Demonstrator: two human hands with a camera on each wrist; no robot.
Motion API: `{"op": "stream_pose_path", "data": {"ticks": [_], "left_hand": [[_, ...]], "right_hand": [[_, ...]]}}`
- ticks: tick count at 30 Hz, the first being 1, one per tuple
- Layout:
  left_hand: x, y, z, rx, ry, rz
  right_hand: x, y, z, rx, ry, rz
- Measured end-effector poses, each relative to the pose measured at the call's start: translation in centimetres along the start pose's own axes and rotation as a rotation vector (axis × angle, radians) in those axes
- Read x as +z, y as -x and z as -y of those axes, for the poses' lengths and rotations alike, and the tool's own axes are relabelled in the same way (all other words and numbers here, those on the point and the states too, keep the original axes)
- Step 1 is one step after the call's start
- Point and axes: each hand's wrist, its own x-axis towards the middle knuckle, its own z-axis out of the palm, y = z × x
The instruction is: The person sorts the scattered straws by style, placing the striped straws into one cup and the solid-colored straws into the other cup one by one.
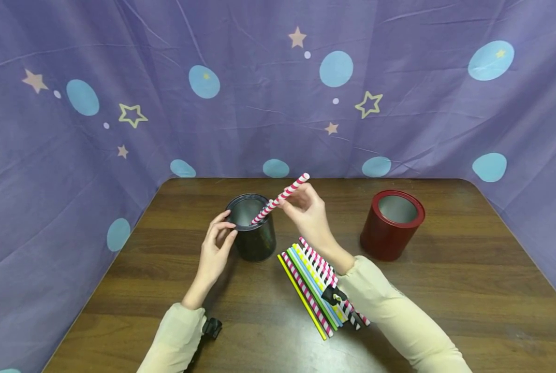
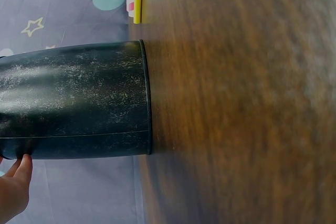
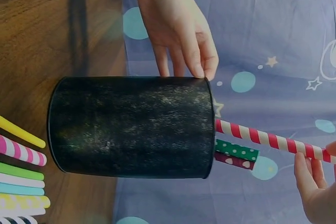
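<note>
In the head view, the right grip (image 1: 308, 210) of the person is clamped on a red-and-white striped straw (image 1: 289, 190), pinching it between thumb and fingers; the straw slants, its upper end towards 2 o'clock and its lower end at the mouth of the black can (image 1: 257, 243); the left grip (image 1: 217, 248) has its fingers apart, the tips touching the can's rim and wall at about 8 to 9 o'clock; the can stands upright on the wooden counter (image 1: 469, 290); in the right wrist view, a green dotted straw (image 3: 239, 149) and a maroon straw with pale marks (image 3: 234, 161) poke out of its mouth, side by side; a bundle of loose straws (image 1: 314, 282), yellow, green, blue and striped, lies on the counter at 4 o'clock from the can, partly under the right forearm; a red can (image 1: 386, 238) stands at 3 o'clock, well apart from the black one; a purple backdrop (image 1: 268, 140) with stars and blue ovals hangs at 12 o'clock, beyond the counter's far edge.
</note>
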Motion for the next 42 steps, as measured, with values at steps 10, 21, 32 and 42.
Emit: {"op": "stream_pose_path", "data": {"ticks": [10, 21, 32, 42], "left_hand": [[0.1, 0.0, -0.1, 0.005, -0.002, -0.001], [0.2, 0.0, -0.2, 0.011, -0.001, -0.004], [0.1, 0.0, -0.2, 0.007, -0.005, -0.004], [0.1, 0.0, -0.2, 0.007, -0.007, -0.008]], "right_hand": [[0.3, -0.3, -1.1, 0.035, 0.028, -0.029], [0.7, -0.2, -1.9, 0.065, 0.073, -0.012], [0.1, 0.3, -1.9, 0.071, 0.103, 0.013], [-1.0, 0.9, -1.6, 0.087, 0.135, 0.06]]}}
